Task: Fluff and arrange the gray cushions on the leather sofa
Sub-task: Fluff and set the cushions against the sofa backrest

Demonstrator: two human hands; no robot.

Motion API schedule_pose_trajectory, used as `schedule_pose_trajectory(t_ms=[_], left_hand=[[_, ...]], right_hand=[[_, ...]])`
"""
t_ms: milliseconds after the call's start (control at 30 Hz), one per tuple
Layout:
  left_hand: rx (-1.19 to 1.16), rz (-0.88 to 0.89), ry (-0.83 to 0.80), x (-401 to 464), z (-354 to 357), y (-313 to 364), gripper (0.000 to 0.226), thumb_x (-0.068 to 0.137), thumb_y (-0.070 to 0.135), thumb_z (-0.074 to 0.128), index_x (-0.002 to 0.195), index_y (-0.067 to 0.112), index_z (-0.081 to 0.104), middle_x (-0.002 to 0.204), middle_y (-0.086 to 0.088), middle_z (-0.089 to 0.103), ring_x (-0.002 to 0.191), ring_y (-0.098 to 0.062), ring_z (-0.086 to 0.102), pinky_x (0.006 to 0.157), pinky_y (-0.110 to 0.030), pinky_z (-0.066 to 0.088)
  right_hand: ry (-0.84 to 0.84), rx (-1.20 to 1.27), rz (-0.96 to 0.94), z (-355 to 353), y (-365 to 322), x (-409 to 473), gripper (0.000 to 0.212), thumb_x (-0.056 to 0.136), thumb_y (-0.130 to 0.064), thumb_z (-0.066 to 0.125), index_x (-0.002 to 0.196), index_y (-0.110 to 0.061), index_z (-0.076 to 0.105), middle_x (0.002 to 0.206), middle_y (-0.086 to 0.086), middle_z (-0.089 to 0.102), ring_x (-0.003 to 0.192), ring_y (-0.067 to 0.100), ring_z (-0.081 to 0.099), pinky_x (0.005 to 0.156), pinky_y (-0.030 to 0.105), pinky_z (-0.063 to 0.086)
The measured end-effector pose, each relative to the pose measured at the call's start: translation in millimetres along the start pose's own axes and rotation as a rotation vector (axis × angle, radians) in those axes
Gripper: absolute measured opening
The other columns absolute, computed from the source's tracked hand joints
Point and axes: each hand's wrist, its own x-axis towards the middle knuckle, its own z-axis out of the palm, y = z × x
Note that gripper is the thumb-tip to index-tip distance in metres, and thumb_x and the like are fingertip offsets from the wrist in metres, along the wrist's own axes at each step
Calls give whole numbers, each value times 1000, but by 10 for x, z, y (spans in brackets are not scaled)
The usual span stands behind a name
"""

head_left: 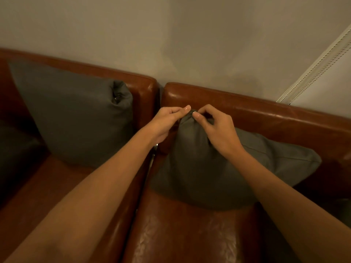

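Note:
A gray cushion (199, 168) stands tilted on the right brown leather seat (180, 234), leaning against the backrest (247, 109). Its top left corner is bunched upward. My left hand (167, 122) and my right hand (216, 128) both pinch that raised corner, thumbs and fingertips meeting at the peak. A second gray cushion (76, 114) leans upright against the backrest of the left seat (57, 186), a zipper end showing at its upper right corner.
The two leather seat sections meet at a narrow gap (157, 149) between my forearms. A plain wall (171, 44) rises behind the sofa. A white blind with bead cords (313, 61) hangs at the upper right. Dark fabric lies at the far left edge (11, 149).

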Motion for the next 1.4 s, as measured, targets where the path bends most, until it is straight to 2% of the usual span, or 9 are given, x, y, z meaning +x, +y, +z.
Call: schedule_pose_trajectory(t_ms=[167, 267, 467, 600, 733, 933, 1133, 1300, 1400], left_hand=[[-195, -8, 47, -196, 132, -140, 39, 95, 41, 53, 119, 13, 66, 120, -6, 68, 117, -17, 61, 101, -33, 47], [-79, 66, -6, -336, 182, -184, 45, 84, 47, 62, 126, 31, 58, 129, 6, 61, 121, -9, 56, 101, -27, 46], [215, 46, 1, -419, 100, -299, 106, 56, 75, 74, 146, 43, 29, 150, 10, 36, 133, -12, 41, 110, -40, 40], [483, 240, 59, -461, 171, -177, 102, 60, 76, 69, 147, 46, 25, 152, 15, 29, 138, -9, 31, 114, -39, 30], [900, 434, 60, -301, 435, 42, 86, 70, 78, 58, 144, 42, 34, 151, 11, 35, 138, -13, 31, 114, -42, 21], [1299, 188, -302, -124, 781, -714, 83, 82, 76, 43, 150, 48, 5, 162, 11, 2, 149, -21, 4, 114, -58, -7], [1382, 275, -262, -59, 1016, -875, 80, 85, 76, 34, 149, 49, -5, 162, 13, -4, 149, -20, -3, 112, -56, -16], [1378, 270, -265, -21, 1013, -859, 78, 85, 75, 35, 148, 50, -4, 162, 13, -3, 149, -19, -1, 113, -55, -14], [1372, 286, -261, -22, 975, -862, 77, 85, 76, 32, 147, 51, -5, 162, 14, -3, 149, -18, -1, 113, -55, -13]], right_hand=[[41, 138, 125, -43, 10, -48, 20, 96, -28, 60, 87, -12, 68, 83, -6, 69, 83, -1, 62, 71, 13, 45], [113, 140, 132, -57, -20, -54, 22, 97, -30, 59, 87, -13, 70, 80, -4, 70, 80, 2, 64, 70, 18, 47], [341, 157, 51, -313, -239, 1, 33, 99, -32, 55, 76, -10, 60, 69, 8, 61, 66, 15, 55, 64, 33, 41], [542, 322, 109, -686, -138, -36, 41, 99, -38, 51, 79, -3, 58, 72, 19, 54, 70, 13, 48, 64, 40, 41], [692, 432, 331, -808, 311, -389, 25, 101, -35, 48, 80, -22, 56, 83, 2, 58, 81, 13, 54, 75, 35, 44], [605, 408, 701, -686, 1123, -1137, 10, 102, -30, 47, 108, -34, 53, 122, -1, 59, 109, 24, 59, 92, 46, 49], [337, 115, 594, -1180, 1306, -1335, 38, 90, -24, 67, 127, -23, 58, 119, 2, 63, 109, 18, 62, 93, 39, 53], [265, -27, 549, -1320, 1300, -1153, 17, 92, -18, 64, 108, -12, 69, 97, 0, 68, 95, 15, 65, 88, 32, 54], [140, -168, 488, -1430, 1349, -1109, 22, 95, -21, 61, 112, -12, 70, 106, 1, 66, 98, 12, 59, 90, 28, 46]])
